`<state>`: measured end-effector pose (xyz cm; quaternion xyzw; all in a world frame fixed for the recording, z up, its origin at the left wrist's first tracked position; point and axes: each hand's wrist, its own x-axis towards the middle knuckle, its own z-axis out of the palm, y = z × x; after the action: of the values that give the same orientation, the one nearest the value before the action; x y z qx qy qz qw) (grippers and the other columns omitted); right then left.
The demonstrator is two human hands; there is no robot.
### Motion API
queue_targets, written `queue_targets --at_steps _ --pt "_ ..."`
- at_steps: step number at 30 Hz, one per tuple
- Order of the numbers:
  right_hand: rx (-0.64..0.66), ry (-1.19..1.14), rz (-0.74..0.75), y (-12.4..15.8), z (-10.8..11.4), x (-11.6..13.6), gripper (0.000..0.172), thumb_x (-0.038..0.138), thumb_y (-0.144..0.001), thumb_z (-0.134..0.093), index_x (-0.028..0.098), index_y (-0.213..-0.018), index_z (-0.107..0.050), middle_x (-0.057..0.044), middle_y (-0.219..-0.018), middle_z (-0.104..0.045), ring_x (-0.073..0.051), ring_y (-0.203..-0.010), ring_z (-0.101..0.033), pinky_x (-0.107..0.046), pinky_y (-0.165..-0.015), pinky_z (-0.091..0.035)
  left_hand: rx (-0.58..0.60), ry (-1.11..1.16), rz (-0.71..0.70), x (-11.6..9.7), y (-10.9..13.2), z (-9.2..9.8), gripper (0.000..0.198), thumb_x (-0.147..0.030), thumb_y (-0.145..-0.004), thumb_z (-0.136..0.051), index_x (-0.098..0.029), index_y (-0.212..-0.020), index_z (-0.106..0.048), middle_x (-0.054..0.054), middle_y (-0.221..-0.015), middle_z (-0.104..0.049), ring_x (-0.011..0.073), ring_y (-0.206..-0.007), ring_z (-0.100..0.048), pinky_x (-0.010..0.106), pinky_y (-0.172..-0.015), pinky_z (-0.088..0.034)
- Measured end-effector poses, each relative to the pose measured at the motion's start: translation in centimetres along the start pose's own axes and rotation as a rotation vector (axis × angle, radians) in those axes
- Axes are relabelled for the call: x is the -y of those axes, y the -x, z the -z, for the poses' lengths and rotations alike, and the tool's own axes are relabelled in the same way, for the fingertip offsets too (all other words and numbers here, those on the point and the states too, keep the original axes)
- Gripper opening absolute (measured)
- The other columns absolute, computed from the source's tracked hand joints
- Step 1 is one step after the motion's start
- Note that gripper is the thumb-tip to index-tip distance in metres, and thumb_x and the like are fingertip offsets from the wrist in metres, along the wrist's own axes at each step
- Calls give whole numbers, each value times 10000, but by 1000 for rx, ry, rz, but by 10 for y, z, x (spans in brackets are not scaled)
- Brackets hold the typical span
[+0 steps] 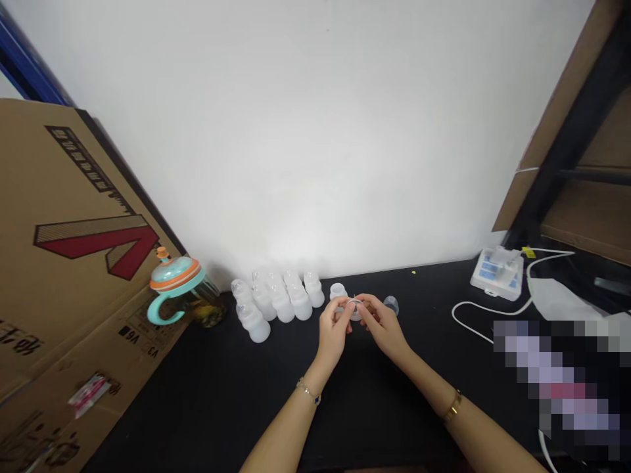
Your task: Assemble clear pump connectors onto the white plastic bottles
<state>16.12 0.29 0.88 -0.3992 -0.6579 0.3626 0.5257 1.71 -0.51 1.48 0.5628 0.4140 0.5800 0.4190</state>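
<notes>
My left hand (336, 326) and my right hand (384, 326) meet above the black table, their fingers closed on a small clear-and-white round piece (355, 314) between them. Its details are partly hidden by the fingertips. Just behind my left hand stands an open white bottle (338, 290), its lower part covered. A clear dome cap (391, 305) lies right behind my right hand. Several white bottles with clear domed tops (281, 303) stand grouped to the left, near the wall.
A teal and orange lidded jug (185, 289) stands at the left beside a large cardboard box (64, 263). At the right are a white plastic case (497, 272), a white cable (466, 304) and a white sheet (562, 301). The black table (236, 401) meets a white wall.
</notes>
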Motion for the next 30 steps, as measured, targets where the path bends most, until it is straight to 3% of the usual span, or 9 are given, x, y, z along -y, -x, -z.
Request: queue_targets --at_steps 7,15,30 --pt "-8 39 3 0 0 0 333 499 -990 -520 220 -1107 -658 -24 -769 -675 -177 -637 -647 -257 -530 -497 -4 -8 -22 1 0 0 326 -494 -932 -640 -174 -981 -676 -23 -748 -581 65 -484 -487 198 -468 -374" --pt "-7 73 15 1 -1 4 322 498 -993 -517 219 -1060 -664 -22 -750 -681 -179 -629 -640 -264 -539 -487 -7 -158 -98 0 4 -1 314 -479 -977 -569 -177 -958 -653 -33 -679 -541 90 -517 -492 207 -498 -396" --pt "-33 100 26 0 0 8 278 464 -976 -543 215 -1009 -660 -8 -707 -658 -169 -601 -609 -256 -527 -424 5 -279 -152 -1 5 0 270 -441 -1004 -522 -200 -933 -620 -10 -754 -588 109 -565 -494 232 -547 -393"
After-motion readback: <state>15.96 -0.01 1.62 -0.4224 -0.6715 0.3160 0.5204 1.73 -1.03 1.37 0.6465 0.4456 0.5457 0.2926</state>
